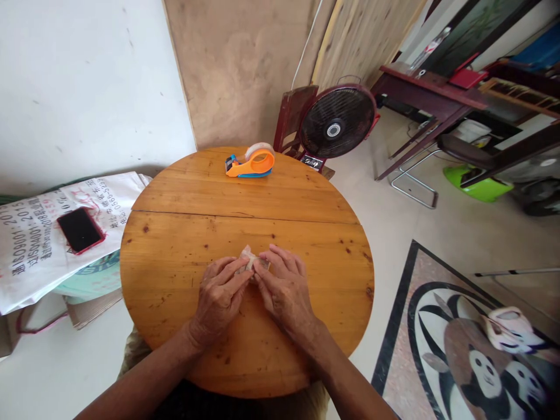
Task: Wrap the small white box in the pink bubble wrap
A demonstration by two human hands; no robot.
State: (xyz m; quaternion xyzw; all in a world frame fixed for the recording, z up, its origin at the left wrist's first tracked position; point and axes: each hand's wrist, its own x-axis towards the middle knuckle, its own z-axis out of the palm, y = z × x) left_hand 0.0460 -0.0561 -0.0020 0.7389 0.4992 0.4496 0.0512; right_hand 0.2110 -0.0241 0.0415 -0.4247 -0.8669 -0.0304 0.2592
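A small, pale, crumpled wrapped bundle [248, 255] is between my hands at the near middle of the round wooden table [175, 245]. What it is made of, or whether anything is inside, I cannot make out. My left hand [219, 294] presses it from the left with bent fingers. From the right, my right hand [283, 283] pinches it with the thumb, the other fingers bent over the tabletop. Both hands cover much of the bundle. An orange and blue tape dispenser [251, 167] with a clear roll stands at the table's far edge.
A black fan [336, 125] stands on a chair [292, 114] beyond the table. At the left, a phone [81, 229] lies on white printed sacks [111, 198]. A dark red desk [431, 87] and a stool [466, 150] are at the right, with a panda floor design [481, 364] nearer.
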